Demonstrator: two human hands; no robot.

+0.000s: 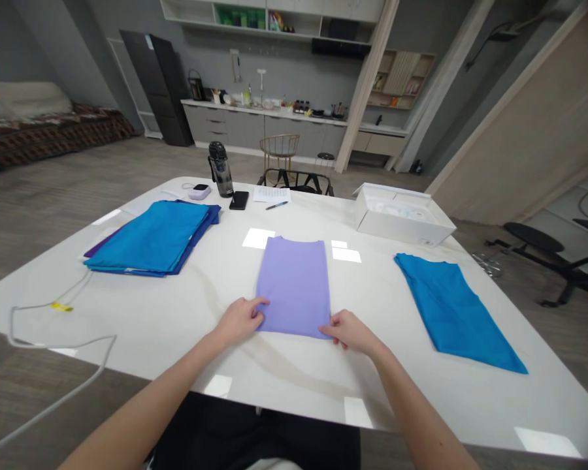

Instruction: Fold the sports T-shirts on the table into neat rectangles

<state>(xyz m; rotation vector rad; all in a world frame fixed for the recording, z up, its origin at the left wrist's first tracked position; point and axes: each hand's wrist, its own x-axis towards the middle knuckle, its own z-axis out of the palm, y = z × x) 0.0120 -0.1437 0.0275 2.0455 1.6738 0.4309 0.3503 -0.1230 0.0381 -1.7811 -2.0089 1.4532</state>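
Note:
A folded lilac garment (294,284) lies flat on the white table (176,326) in front of me, with a shallow curve like a neckline along its far edge. At its near left corner, my left hand (242,318) pinches the side edge between thumb and fingers. My right hand (349,329) has its thumb and forefinger closed on the near right corner. A blue folded garment (458,310) rests by itself to the right. On the left is a stack of folded garments, with a bright blue garment (149,235) on top and darker blue and purple edges showing beneath.
An open white box (402,225) stands at the back right. Along the back left are a water bottle (220,171), a phone (239,200), a small lilac device (198,192), paper (272,194) and a pen (277,205). A white cable (63,339) crosses the left table edge.

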